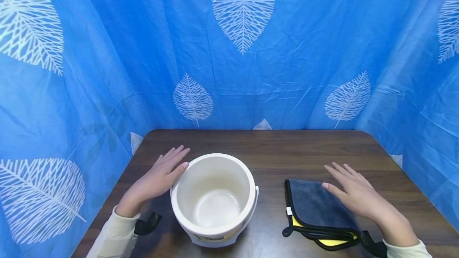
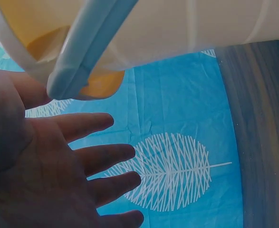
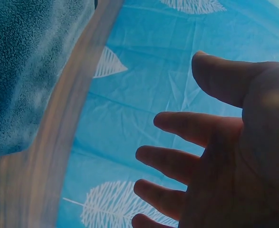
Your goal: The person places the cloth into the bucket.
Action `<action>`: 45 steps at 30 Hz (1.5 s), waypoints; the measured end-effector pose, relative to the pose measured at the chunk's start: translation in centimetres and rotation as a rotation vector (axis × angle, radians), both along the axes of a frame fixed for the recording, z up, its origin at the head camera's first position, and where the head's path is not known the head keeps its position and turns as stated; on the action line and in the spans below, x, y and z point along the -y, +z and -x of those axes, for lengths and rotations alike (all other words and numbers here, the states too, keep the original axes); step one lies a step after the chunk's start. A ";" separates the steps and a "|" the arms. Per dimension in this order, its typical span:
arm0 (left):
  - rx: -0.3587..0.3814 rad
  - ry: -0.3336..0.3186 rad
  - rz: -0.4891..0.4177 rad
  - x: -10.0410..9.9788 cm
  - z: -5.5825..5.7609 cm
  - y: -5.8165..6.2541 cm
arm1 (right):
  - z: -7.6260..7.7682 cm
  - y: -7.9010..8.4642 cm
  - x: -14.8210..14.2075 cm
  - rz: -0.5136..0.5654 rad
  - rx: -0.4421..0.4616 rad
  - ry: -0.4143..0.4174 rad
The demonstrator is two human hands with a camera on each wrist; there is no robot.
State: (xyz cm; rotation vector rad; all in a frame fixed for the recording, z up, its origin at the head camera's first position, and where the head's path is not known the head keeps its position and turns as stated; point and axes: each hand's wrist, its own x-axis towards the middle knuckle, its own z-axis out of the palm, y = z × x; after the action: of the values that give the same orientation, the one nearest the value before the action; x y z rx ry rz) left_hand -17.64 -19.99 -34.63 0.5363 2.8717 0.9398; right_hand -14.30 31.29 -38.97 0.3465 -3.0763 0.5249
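A white bucket (image 1: pixel 215 226) stands upright on the table, its inside bare and its handle (image 1: pixel 254 210) hanging down on the right side. My left hand (image 1: pixel 161 176) is beside the bucket's left rim, fingers straight and spread; whether the thumb touches the rim I cannot tell. In the left wrist view the bucket's pale blue handle (image 2: pixel 94 45) passes close to that thumb. A folded grey cloth (image 1: pixel 319 202) with black edging and a yellow underside lies to the right. Over its right part my right hand (image 1: pixel 358 192) hovers, fingers extended, holding nothing.
The dark wooden table (image 1: pixel 272 154) has rounded far corners. Blue curtains (image 1: pixel 279 71) with white leaf prints hang behind it and along both sides. A black strap (image 1: pixel 148 224) is at the left wrist, another black strap (image 1: pixel 373 244) at the right.
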 end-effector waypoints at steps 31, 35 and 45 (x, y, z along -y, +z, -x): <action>0.051 -0.024 -0.087 0.2 -0.2 -0.7 | -0.4 -2.7 -0.7 0.012 0.071 0.018; 0.054 -0.029 -0.090 0.3 -0.2 -0.7 | -0.5 -3.1 -0.6 0.001 0.087 0.015; 0.066 -0.030 -0.102 0.3 -0.4 -0.8 | -0.6 -3.7 -0.9 0.027 0.137 0.055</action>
State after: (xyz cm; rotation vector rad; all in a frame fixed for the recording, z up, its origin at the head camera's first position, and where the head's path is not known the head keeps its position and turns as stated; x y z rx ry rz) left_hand -17.22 -20.28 -35.46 0.5445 2.7611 1.0831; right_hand -13.71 32.21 -42.69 0.4121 -3.1954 0.6167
